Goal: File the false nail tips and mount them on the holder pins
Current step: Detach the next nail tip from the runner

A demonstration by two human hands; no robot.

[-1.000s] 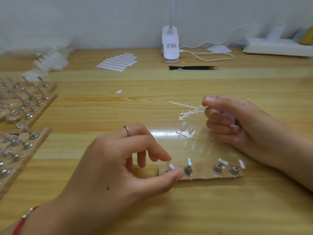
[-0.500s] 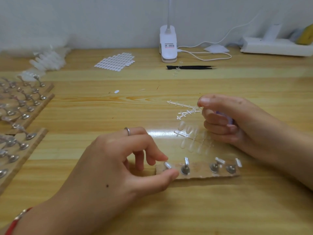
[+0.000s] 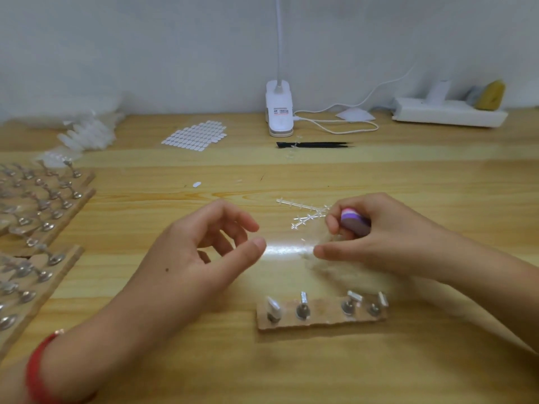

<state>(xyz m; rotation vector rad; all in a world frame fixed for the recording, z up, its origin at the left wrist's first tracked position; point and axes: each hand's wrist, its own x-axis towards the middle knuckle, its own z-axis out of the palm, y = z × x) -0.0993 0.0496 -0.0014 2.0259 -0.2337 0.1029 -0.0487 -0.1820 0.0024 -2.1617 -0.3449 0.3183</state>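
Observation:
A cardboard holder strip [image 3: 320,317] lies near the front of the table with several metal pins; its leftmost pin carries a clear nail tip [image 3: 273,307]. My left hand [image 3: 204,252] hovers above the table left of centre, fingers loosely curled and holding nothing. My right hand [image 3: 376,237] grips a purple and pink nail file block [image 3: 351,220] in its curled fingers. Its thumb reaches down to a blurred clear strip of nail tips [image 3: 313,259] on the table. Empty clear sprues [image 3: 303,212] lie just behind the hands.
Cardboard strips with many filled pins [image 3: 40,217] fill the left edge. At the back are a sheet of adhesive tabs [image 3: 195,137], bagged nail tips [image 3: 87,134], a white clip lamp [image 3: 279,110] with cable, black tweezers [image 3: 313,144] and a white power strip [image 3: 449,112].
My left hand let go of the leftmost pin and lifted away toward the middle, leaving a nail tip on it. My right hand turned, showing the file, and reached down to the tip strip.

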